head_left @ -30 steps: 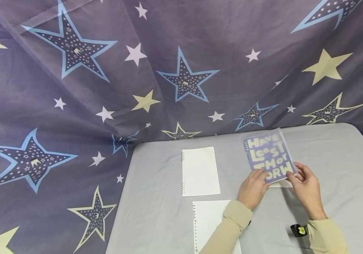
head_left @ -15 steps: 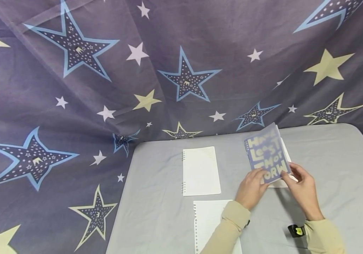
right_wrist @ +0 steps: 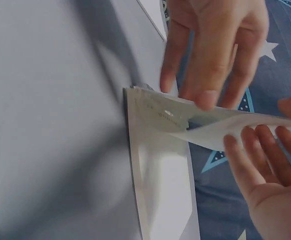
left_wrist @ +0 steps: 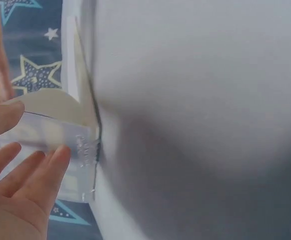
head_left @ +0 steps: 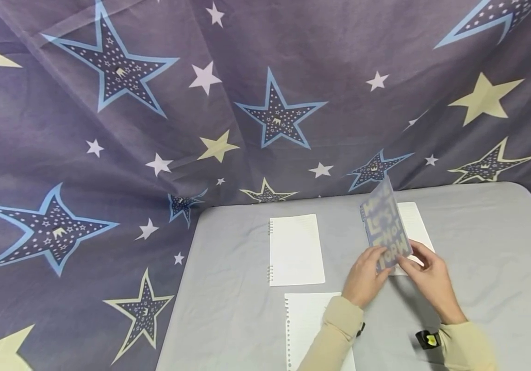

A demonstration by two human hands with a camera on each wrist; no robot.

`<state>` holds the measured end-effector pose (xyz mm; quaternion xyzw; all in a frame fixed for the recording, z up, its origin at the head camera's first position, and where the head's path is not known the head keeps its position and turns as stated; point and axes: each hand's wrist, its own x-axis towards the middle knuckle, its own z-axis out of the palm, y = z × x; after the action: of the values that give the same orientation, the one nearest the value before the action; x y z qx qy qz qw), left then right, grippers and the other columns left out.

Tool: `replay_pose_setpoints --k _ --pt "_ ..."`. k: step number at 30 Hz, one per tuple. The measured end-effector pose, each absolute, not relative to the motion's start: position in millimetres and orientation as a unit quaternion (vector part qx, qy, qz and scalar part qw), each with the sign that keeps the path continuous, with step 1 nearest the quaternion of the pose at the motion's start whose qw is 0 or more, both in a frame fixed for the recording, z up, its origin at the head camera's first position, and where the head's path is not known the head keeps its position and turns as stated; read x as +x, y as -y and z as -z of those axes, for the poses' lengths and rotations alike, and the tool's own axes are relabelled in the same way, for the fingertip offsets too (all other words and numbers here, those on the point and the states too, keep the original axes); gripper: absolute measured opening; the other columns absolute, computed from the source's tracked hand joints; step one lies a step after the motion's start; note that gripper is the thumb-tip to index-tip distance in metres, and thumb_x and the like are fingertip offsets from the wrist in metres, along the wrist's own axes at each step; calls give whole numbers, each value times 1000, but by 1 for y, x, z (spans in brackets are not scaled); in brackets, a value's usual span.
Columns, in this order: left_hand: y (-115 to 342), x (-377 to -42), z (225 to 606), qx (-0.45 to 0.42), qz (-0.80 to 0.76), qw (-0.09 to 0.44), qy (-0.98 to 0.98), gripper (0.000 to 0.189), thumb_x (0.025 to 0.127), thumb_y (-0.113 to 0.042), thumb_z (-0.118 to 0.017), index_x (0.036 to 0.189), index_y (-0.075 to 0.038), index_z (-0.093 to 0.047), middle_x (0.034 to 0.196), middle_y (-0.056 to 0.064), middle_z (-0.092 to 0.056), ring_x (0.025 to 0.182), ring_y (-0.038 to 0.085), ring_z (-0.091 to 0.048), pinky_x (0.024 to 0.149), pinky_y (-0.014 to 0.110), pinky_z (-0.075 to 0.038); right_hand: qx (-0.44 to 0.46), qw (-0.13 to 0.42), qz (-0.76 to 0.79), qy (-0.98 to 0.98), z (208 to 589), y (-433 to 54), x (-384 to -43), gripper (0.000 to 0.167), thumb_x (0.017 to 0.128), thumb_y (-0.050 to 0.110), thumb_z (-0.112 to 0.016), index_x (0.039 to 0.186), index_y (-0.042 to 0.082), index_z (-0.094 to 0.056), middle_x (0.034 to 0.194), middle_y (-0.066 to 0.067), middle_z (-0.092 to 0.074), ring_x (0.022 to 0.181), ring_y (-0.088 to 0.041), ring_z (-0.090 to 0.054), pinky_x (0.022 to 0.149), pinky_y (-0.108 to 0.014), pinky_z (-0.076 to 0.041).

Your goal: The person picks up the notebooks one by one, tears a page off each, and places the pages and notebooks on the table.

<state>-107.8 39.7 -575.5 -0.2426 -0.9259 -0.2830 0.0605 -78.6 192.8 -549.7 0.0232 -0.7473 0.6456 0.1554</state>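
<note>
A spiral notebook has its translucent blue cover [head_left: 388,232], printed with big cream letters, raised steeply and leaning left. Beneath it the notebook's white page [head_left: 417,226] shows, lying on the grey-covered table. My right hand [head_left: 428,281] pinches the lower right edge of the cover, thumb on the printed face and fingers behind. At the cover's lower left, near the bound edge, my left hand [head_left: 365,278] holds its bottom edge, fingers over the printed side. In the right wrist view the lifted cover [right_wrist: 225,120] curves between both hands, above the white page [right_wrist: 168,185].
Left of my hands lies another spiral notebook [head_left: 295,250] with a white page up. A loose hole-edged sheet [head_left: 309,319] sits partly beneath my left sleeve. A star-patterned curtain [head_left: 200,118] hangs behind the table [head_left: 228,278].
The cover has swung up and leftward from nearly flat, exposing more of the white page. My right hand has moved left with its edge; my left hand has stayed near the lower left.
</note>
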Motion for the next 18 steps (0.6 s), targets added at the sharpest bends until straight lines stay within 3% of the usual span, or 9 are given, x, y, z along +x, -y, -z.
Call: replay_pose_setpoints --k 9,18 --pt "-32 -106 561 -213 375 28 902 53 91 -15 -70 141 -17 -51 132 -2 -61 103 2 -64 88 5 -47 58 127 -647 750 553 -178 -81 44 90 -10 -65 132 -13 -52 128 13 -56 119 7 -53 94 -13 -51" --pt "-22 -102 545 -208 464 29 861 51 93 -7 -68 141 -10 -51 129 6 -62 108 9 -67 88 8 -51 92 126 -653 741 556 -167 -82 46 90 -13 -62 134 -11 -51 133 10 -55 122 3 -53 96 -14 -50"
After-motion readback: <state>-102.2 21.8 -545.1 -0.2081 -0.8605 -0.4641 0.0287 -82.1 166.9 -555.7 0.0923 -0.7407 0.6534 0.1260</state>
